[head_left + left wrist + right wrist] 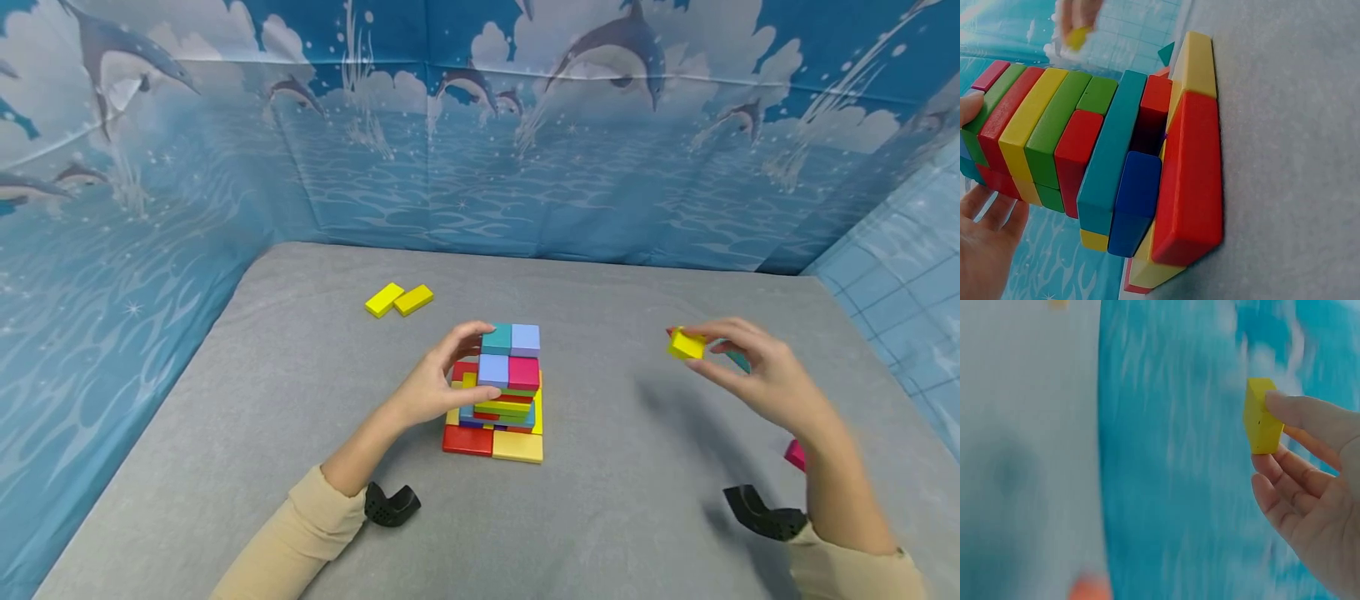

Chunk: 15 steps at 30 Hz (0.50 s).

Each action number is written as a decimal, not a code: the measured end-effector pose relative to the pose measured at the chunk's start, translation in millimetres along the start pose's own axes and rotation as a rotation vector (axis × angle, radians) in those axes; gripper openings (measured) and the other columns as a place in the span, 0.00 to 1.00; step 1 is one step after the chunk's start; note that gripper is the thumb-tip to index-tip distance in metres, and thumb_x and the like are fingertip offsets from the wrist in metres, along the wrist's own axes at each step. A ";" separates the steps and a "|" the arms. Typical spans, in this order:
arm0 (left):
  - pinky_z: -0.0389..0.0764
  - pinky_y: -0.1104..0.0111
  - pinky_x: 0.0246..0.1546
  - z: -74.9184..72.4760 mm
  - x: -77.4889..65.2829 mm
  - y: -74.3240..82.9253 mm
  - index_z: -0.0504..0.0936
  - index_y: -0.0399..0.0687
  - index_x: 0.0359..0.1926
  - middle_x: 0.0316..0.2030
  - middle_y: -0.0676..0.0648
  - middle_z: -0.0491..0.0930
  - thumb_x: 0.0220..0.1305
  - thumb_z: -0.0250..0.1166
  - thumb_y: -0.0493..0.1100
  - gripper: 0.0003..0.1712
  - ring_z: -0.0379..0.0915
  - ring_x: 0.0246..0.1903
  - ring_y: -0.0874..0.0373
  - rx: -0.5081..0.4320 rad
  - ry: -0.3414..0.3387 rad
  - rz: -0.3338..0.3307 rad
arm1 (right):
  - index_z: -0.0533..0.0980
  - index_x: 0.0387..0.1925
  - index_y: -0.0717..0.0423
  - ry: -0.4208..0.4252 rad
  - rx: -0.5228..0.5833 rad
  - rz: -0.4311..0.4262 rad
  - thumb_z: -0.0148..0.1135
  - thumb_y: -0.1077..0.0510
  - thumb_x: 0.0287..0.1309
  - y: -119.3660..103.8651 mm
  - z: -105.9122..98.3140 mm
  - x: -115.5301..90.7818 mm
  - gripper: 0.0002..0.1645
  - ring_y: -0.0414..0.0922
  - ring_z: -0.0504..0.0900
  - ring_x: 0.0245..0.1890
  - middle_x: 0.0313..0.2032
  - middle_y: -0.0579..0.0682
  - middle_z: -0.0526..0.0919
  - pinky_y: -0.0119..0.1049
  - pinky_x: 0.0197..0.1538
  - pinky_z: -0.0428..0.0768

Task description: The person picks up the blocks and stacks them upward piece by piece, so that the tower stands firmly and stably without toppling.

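A tower of coloured blocks [513, 408] stands on the grey cloth, built on wider red and pale-yellow base blocks [517, 446]. Teal, lavender and pink blocks [523, 372] make up its upper part. My left hand [438, 379] holds the tower near its top, thumb at the front and fingers at the far side; the left wrist view shows fingertips [1007, 212] against the blocks. Out to the right and above the cloth, my right hand [757, 367] pinches a yellow block [686, 343] between thumb and fingers, apart from the tower.
Two yellow blocks [399, 299] lie at the back left. A pink block [795, 454] sits by my right wrist, and a teal piece [738, 359] shows partly behind my right hand. A dolphin-print curtain [465, 167] borders the cloth-covered surface [600, 517].
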<state>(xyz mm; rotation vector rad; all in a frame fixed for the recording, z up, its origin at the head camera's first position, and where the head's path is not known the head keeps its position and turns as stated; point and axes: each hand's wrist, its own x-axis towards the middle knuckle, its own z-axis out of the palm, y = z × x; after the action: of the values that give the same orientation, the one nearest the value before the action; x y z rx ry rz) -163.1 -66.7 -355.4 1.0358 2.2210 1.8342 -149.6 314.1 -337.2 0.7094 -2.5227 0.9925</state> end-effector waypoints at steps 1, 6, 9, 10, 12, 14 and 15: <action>0.64 0.49 0.57 0.0 -0.1 -0.1 0.59 0.33 0.60 0.57 0.34 0.62 0.50 0.63 0.25 0.36 0.62 0.55 0.43 -0.003 0.000 -0.002 | 0.76 0.47 0.65 -0.013 0.015 -0.056 0.66 0.79 0.36 -10.7 7.4 8.8 0.29 0.33 0.71 0.39 0.45 0.46 0.76 0.14 0.42 0.68; 0.65 0.49 0.56 0.2 0.8 -5.5 0.58 0.34 0.60 0.57 0.35 0.63 0.50 0.64 0.25 0.36 0.62 0.55 0.44 -0.001 -0.001 0.002 | 0.77 0.46 0.61 -0.067 0.095 -0.234 0.69 0.77 0.35 -58.8 41.1 43.8 0.30 0.36 0.72 0.42 0.44 0.51 0.77 0.21 0.42 0.71; 0.64 0.49 0.57 0.5 2.0 -16.6 0.58 0.36 0.61 0.58 0.35 0.62 0.50 0.64 0.25 0.38 0.61 0.55 0.44 -0.007 0.001 0.013 | 0.77 0.46 0.59 -0.104 0.125 -0.287 0.70 0.74 0.37 -81.1 56.7 58.2 0.28 0.38 0.73 0.43 0.44 0.50 0.78 0.24 0.42 0.72; 0.64 0.49 0.57 0.3 2.3 -20.7 0.58 0.37 0.61 0.58 0.36 0.62 0.50 0.64 0.25 0.38 0.61 0.55 0.45 -0.009 0.002 0.015 | 0.77 0.46 0.58 -0.121 0.139 -0.298 0.70 0.73 0.37 -87.2 61.3 62.0 0.28 0.38 0.73 0.43 0.44 0.50 0.78 0.25 0.42 0.72; 0.64 0.49 0.57 0.1 2.7 -28.9 0.58 0.39 0.62 0.59 0.38 0.62 0.50 0.65 0.26 0.39 0.61 0.56 0.46 -0.012 0.002 0.019 | 0.77 0.47 0.58 -0.151 0.163 -0.312 0.70 0.71 0.39 -97.9 69.4 68.0 0.27 0.39 0.74 0.44 0.44 0.50 0.78 0.26 0.42 0.73; 0.64 0.50 0.57 -0.9 2.4 -31.4 0.58 0.40 0.62 0.59 0.40 0.62 0.50 0.65 0.27 0.39 0.62 0.56 0.48 -0.007 -0.001 0.027 | 0.77 0.47 0.59 -0.174 0.176 -0.324 0.70 0.70 0.40 -105.8 76.8 71.9 0.27 0.41 0.74 0.44 0.44 0.50 0.78 0.29 0.43 0.75; 0.64 0.50 0.57 -1.4 2.3 -32.3 0.58 0.41 0.62 0.59 0.41 0.62 0.51 0.65 0.28 0.39 0.62 0.56 0.49 -0.003 -0.004 0.034 | 0.77 0.47 0.59 -0.184 0.180 -0.330 0.70 0.69 0.41 -108.8 80.3 73.3 0.26 0.41 0.74 0.44 0.44 0.50 0.77 0.30 0.43 0.75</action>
<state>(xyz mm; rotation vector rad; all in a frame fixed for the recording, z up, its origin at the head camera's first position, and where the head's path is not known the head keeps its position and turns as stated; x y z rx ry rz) -179.8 -68.4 -383.2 1.0821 2.2110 1.8468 -158.6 165.0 -300.4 1.2757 -2.3723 1.0822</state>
